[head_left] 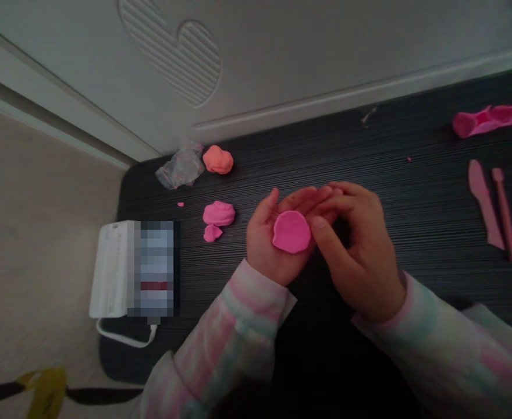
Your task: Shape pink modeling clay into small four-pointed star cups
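Observation:
A flat, roughly round disc of pink clay (291,231) lies on the upturned palm of my left hand (267,250). The left fingers stretch out under and beyond it, bearing it. My right hand (358,244) is curled at the disc's right side, its thumb tip at the edge and its other fingers bent over the left fingertips. What lies beneath the right fingers is partly hidden. To the left of my hands sit a folded pink clay lump (219,213) and a smaller pink piece (213,233). Behind these is an orange clay lump (218,160).
A crumpled clear plastic bag (181,167) lies at the back left of the dark table (282,169). At the left edge rest a white device (111,270) with a cable and a blurred screen (156,267). A pink knife (483,198), a pink rod tool (505,212) and a pink tray-like piece (494,120) are at the right.

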Motion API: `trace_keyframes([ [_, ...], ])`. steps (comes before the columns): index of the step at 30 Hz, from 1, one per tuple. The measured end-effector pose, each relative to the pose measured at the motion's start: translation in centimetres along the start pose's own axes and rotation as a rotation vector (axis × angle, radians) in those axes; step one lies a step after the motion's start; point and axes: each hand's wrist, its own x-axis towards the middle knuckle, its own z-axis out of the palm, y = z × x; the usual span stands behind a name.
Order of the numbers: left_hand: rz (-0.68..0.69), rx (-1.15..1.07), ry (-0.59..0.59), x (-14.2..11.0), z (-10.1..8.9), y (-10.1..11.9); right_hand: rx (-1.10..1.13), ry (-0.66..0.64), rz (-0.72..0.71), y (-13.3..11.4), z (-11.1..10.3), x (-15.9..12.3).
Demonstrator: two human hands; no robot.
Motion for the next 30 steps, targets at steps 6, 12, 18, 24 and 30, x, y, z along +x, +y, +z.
trace_keyframes([
  [6, 0.003, 0.105, -0.002, -0.3, -0.1, 0.5, 0.453, -0.238, 0.312, 0.0, 0.0, 0.2],
  [12, -0.080, 0.125, -0.092, -0.6, -0.2, 0.4, 0.401, -0.421, 0.337, -0.7, -0.2, 0.8],
  [18, -0.086, 0.093, -0.260, -0.8, -0.2, 0.5, 0.219, -0.478, 0.297, -1.3, -0.5, 0.9],
  [24, -0.077, 0.084, -0.293, -0.9, -0.2, 0.4, 0.237, -0.485, 0.305, -1.3, -0.4, 1.1],
  [30, -0.069, 0.060, -0.299, -0.7, -0.3, 0.6, 0.251, -0.380, 0.299, -0.7, 0.1, 0.6],
])
